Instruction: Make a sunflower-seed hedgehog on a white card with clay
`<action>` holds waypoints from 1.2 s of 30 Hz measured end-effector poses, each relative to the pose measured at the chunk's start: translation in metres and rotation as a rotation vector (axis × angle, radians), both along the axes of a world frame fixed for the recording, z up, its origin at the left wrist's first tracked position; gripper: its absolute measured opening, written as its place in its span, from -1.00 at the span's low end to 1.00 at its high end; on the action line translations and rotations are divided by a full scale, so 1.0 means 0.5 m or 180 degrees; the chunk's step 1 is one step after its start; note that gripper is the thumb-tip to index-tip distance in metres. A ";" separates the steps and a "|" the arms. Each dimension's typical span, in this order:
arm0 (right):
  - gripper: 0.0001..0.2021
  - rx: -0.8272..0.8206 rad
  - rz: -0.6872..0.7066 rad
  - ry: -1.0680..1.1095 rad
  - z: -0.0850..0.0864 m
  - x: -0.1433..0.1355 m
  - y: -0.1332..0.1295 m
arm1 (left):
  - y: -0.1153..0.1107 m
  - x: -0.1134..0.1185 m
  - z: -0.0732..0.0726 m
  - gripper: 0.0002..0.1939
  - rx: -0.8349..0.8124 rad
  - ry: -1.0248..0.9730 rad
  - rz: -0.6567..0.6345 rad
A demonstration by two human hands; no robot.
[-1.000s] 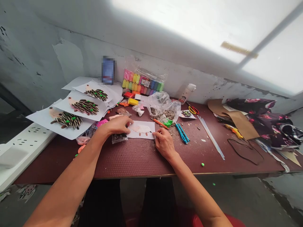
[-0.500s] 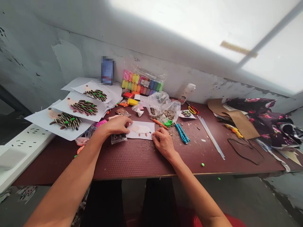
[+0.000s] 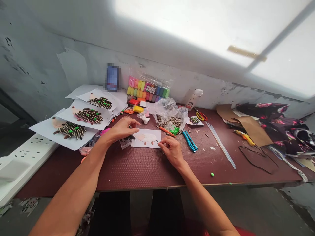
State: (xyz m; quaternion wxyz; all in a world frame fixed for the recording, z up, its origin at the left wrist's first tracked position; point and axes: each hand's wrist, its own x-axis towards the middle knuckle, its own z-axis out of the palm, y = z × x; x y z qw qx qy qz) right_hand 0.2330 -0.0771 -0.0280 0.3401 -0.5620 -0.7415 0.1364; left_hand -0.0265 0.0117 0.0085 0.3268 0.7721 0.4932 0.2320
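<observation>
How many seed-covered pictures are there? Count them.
4: the back picture, middle picture and front picture at left, plus the small card beside the scissors. More may be hidden beneath.

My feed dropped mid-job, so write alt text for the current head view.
The left hand and right hand flank a white card bearing a pale animal shape on a dark red table. Sheets with seed-covered hedgehogs lie left; a clear bag of seeds lies behind.

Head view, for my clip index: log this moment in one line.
hedgehog card: flat on tabletop; left hand: at its left edge; right hand: at its right edge
</observation>
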 end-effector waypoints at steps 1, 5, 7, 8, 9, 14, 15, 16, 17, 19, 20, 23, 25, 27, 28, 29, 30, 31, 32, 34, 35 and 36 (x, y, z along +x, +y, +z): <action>-0.81 -0.0046 0.0122 0.0016 0.007 -0.006 -0.006 | -0.002 0.002 0.002 -0.55 -0.0064 -0.0165 0.0078; -0.61 -0.0313 0.0770 -0.0196 0.042 -0.038 -0.030 | -0.007 0.006 0.008 -0.56 -0.0198 -0.0612 0.0366; -0.59 -0.0400 0.0986 -0.0371 0.058 -0.058 -0.036 | -0.005 0.006 0.008 -0.54 -0.0147 -0.0780 0.0500; -0.61 -0.0429 0.1082 -0.0454 0.066 -0.068 -0.035 | -0.003 0.006 0.006 -0.53 -0.0128 -0.0858 0.0572; -0.66 -0.0476 0.1162 -0.0529 0.073 -0.078 -0.032 | -0.001 0.006 0.004 -0.51 -0.0119 -0.0926 0.0646; -0.91 -0.0736 0.1683 -0.0498 0.110 -0.118 0.000 | 0.009 0.007 -0.006 -0.46 -0.0068 -0.1214 0.0858; -0.91 -0.0816 0.1825 -0.0455 0.116 -0.125 0.006 | 0.010 0.008 -0.008 -0.47 -0.0044 -0.1254 0.0891; -0.93 -0.0920 0.1940 -0.0417 0.121 -0.131 0.012 | 0.011 0.009 -0.010 -0.49 -0.0011 -0.1293 0.0940; -0.94 -0.1028 0.1983 -0.0376 0.124 -0.137 0.019 | 0.012 0.009 -0.011 -0.51 0.0023 -0.1331 0.0992; -0.81 -0.1208 0.1806 -0.0257 0.122 -0.148 0.034 | 0.013 0.010 -0.014 -0.54 0.0118 -0.1434 0.1079; -0.76 -0.1215 0.1551 -0.0116 0.119 -0.153 0.042 | 0.013 0.011 -0.016 -0.56 0.0162 -0.1484 0.1086; -0.82 -0.1281 0.1052 0.0577 0.102 -0.164 0.073 | 0.013 0.016 -0.021 -0.60 0.0260 -0.1638 0.1092; -0.75 -0.1373 0.0976 0.0809 0.091 -0.169 0.091 | 0.012 0.020 -0.022 -0.63 0.0344 -0.1678 0.1082; -0.72 -0.1464 0.0965 0.0984 0.083 -0.174 0.103 | 0.011 0.023 -0.022 -0.64 0.0389 -0.1664 0.1050; -0.73 -0.1517 0.0979 0.1080 0.080 -0.176 0.106 | 0.010 0.023 -0.021 -0.63 0.0382 -0.1655 0.1043; -0.73 -0.1567 0.0984 0.1187 0.077 -0.177 0.109 | 0.010 0.022 -0.018 -0.62 0.0332 -0.1651 0.1020; -0.75 -0.1622 0.0985 0.1295 0.076 -0.177 0.111 | 0.009 0.020 -0.016 -0.60 0.0236 -0.1652 0.0962; -0.76 -0.1664 0.0964 0.1406 0.076 -0.176 0.113 | 0.009 0.016 -0.013 -0.58 0.0099 -0.1657 0.0862; -0.76 -0.1697 0.0935 0.1497 0.076 -0.173 0.115 | 0.008 0.012 -0.010 -0.57 -0.0057 -0.1664 0.0733; -0.77 -0.1696 0.0839 0.1594 0.077 -0.164 0.121 | 0.007 0.002 -0.006 -0.57 -0.0342 -0.1728 0.0491; -0.77 -0.1665 0.0784 0.1605 0.078 -0.158 0.126 | 0.007 -0.003 -0.005 -0.57 -0.0459 -0.1797 0.0403; -0.77 -0.1607 0.0709 0.1612 0.078 -0.152 0.130 | 0.007 -0.006 -0.005 -0.56 -0.0546 -0.1870 0.0347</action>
